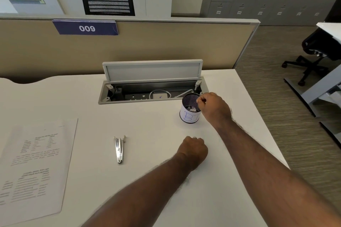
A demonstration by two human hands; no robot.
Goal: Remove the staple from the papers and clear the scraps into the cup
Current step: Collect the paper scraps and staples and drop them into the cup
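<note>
A black mesh cup (pixel 189 114) with a white paper label stands on the white desk (pixel 147 180), with white scraps showing inside it. My right hand (pixel 214 109) hovers at the cup's right rim, thumb and fingers pinched together over the opening; whether anything is between them is too small to tell. My left hand (pixel 193 150) rests on the desk in a closed fist, a little in front of the cup. The metal staple remover (pixel 119 149) lies alone mid-desk. The printed papers (pixel 33 167) lie flat at the left.
An open cable tray (pixel 151 88) with its lid raised sits in the desk behind the cup. A beige partition labelled 009 (pixel 86 28) closes the back. The desk's right edge drops to carpet, where an office chair (pixel 317 55) stands.
</note>
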